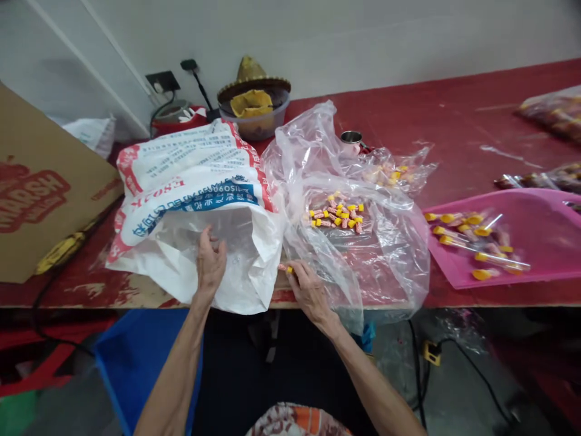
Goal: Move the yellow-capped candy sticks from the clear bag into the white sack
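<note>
Red table (454, 121) carried a sack (190, 181) at 9 o'clock of a clear bag (363, 254). The left hand (210, 263) clutched the sack's mouth; the right hand (311, 292) pinched 1 capped piece (286, 268) at the table's 6 o'clock edge.

Red worktable (454, 121) against pale wall (363, 36)

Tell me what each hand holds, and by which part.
Left hand holds the sack at the edge of its mouth. Right hand pinches a small pink-and-yellow piece by one end, beside the clear bag.
</note>
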Available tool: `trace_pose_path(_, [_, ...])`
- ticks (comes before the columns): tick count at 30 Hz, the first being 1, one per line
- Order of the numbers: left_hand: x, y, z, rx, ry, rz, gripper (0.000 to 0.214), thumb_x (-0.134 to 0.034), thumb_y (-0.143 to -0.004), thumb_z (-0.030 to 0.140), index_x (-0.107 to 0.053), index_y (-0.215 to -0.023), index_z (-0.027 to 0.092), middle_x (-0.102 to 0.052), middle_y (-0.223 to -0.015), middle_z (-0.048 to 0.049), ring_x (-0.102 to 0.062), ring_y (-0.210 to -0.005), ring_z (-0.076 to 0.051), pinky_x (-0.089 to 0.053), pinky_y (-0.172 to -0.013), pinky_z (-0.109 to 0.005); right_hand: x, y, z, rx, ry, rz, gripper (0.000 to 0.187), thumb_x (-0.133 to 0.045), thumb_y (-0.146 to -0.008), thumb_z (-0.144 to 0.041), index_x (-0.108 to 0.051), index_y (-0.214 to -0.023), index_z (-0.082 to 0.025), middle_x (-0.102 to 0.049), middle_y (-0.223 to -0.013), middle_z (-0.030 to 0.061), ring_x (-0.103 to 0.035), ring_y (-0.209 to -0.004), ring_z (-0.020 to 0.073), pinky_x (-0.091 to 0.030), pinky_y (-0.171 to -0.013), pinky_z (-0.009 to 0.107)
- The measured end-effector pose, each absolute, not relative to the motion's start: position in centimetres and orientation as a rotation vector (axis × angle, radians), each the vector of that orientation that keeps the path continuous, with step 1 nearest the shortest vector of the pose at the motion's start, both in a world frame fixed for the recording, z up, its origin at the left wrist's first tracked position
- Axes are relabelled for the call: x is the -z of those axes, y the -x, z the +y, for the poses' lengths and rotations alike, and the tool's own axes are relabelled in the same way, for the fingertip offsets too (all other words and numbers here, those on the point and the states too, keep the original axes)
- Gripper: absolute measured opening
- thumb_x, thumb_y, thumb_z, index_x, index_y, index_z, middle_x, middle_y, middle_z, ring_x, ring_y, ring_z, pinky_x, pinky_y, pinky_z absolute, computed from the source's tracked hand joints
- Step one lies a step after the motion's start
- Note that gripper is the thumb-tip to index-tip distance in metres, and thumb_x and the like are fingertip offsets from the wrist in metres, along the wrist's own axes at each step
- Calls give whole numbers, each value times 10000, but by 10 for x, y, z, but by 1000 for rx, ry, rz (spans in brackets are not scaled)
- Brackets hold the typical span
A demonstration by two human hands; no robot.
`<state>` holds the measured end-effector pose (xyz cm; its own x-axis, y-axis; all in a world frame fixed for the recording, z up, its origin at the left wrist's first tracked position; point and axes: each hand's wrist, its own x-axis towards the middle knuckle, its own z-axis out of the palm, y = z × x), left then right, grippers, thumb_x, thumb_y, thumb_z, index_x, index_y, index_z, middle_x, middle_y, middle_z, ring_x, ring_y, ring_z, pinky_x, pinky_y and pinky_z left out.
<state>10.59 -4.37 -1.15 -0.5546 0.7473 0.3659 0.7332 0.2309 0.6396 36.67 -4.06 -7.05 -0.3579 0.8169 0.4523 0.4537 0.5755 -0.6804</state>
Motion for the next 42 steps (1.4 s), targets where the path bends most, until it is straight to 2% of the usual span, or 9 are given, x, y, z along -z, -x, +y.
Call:
trace_pose_path(5, [18,-102,-18,-920,-1793,2426,351,-588,-958,384,-693,-1245,213,-691,-1095,-129,-661,-1069,-321,-522,-1022,-455,67,-370,-42,-567,998,-1972,250,-430,-1133,-246,-655,-1237,-217,-726,-1096,79,-714,-974,210,-587,-841,328])
trace_pose_path(10, [14,-104,-8,-1325,-1403,2330,218,-547,-927,328,-693,-1012,191,-695,-949,-78,-653,-849,-221,-526,-824,-336,67,-373,-46,-429,915,-1854,270,-455,-1112,-176,-637,-1310,-205,-717,-1197,108,-703,-1125,209,-597,-939,333])
trace_pose_path(16, [-7,-115,-43,-1541,-1177,2085,475,-652,-907,431,-645,-1293,155,-723,-890,-37,-647,-831,-175,-489,-766,-273,61,-377,-42,-380,955,-1998,247,-452,-1148,-269,-691,-1138,-208,-733,-1003,66,-698,-859,186,-568,-759,300])
trace_pose_path(20, [-22,-138,-63,-1509,-1203,1842,591,-704,-895,478,-612,-1381,156,-737,-973,-57,-693,-949,-190,-529,-806,-278,55,-377,-42,-456,932,-1868,257,-454,-1142,-255,-671,-1271,-208,-727,-1118,90,-710,-1021,191,-586,-874,298])
trace_pose_path(25, [-24,-170,-64,-1420,-1127,1591,806,-800,-792,436,-482,-1485,173,-690,-920,-22,-624,-627,-119,-450,-494,-210,63,-375,-40,-581,994,-1948,283,-455,-1145,-326,-712,-1113,-211,-734,-1037,86,-706,-933,209,-571,-817,312])
trace_pose_path(31, [-16,-195,-61,-1336,-1032,1516,542,-837,-762,505,-572,-1098,171,-703,-863,-36,-730,-704,-192,-555,-530,-251,46,-381,-38,-1105,1026,-1601,281,-616,-1061,-467,-716,-1102,-207,-737,-1008,42,-688,-822,162,-572,-781,272])
trace_pose_path(35, [-4,-201,-65,-1074,-1180,1474,494,-752,-842,590,-585,-1070,186,-727,-820,-45,-737,-736,-217,-609,-637,-321,46,-384,-43,-1390,947,-1464,309,-653,-1016,-466,-662,-1186,-207,-739,-1074,49,-722,-869,163,-597,-777,262])
trace_pose_path(38, [8,-206,-68,-913,-1537,1645,368,-649,-937,549,-611,-1074,209,-715,-818,-18,-702,-711,-197,-577,-689,-319,57,-388,-47,-1286,976,-1581,351,-605,-1029,-367,-601,-1345,-214,-728,-1185,76,-736,-938,176,-624,-859,308])
trace_pose_path(42, [17,-223,-70,-616,-2073,1876,171,-549,-1030,358,-628,-1079,214,-726,-942,-64,-720,-875,-237,-535,-782,-333,69,-398,-49,-882,1064,-1768,355,-446,-1056,-223,-646,-1349,-215,-664,-1371,116,-655,-1278,211,-569,-1090,362])
